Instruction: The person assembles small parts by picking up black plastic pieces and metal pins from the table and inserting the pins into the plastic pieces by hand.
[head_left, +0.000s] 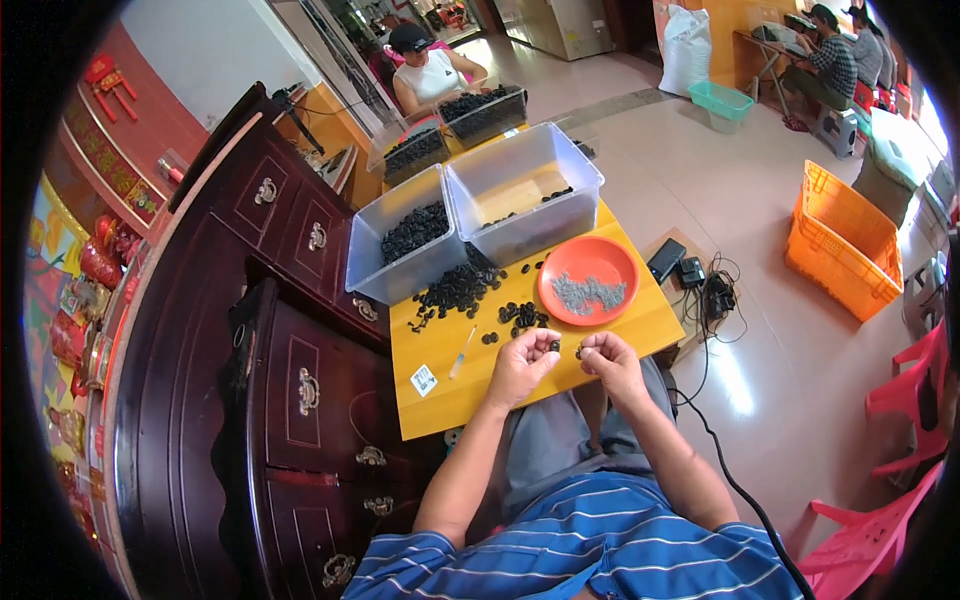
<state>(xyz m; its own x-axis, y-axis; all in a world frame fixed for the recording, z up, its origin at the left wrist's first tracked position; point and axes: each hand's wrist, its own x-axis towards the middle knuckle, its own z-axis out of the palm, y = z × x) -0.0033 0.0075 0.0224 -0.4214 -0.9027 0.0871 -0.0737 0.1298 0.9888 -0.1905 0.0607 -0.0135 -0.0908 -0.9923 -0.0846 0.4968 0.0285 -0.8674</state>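
Note:
My left hand point(522, 368) pinches a small round black part point(555, 346) between thumb and fingertips, above the near edge of the yellow table point(430, 385). Just to its right, my right hand point(613, 367) is closed on a tiny dark piece point(579, 353), too small to identify. The two hands are apart. Beyond them sits a round orange-red tray point(605, 250) with small grey pieces point(588, 294) spread in it. Left of the tray lie a little group of round black parts point(522, 316) and a larger heap of black parts point(460, 290).
Two clear plastic bins point(370, 270) point(540, 225) with black parts stand behind the heap. A thin pen-like tool point(462, 354) and a white label point(423, 380) lie at the left. A dark wooden cabinet point(290, 380) borders the table. Another person point(430, 75) sits at the far end.

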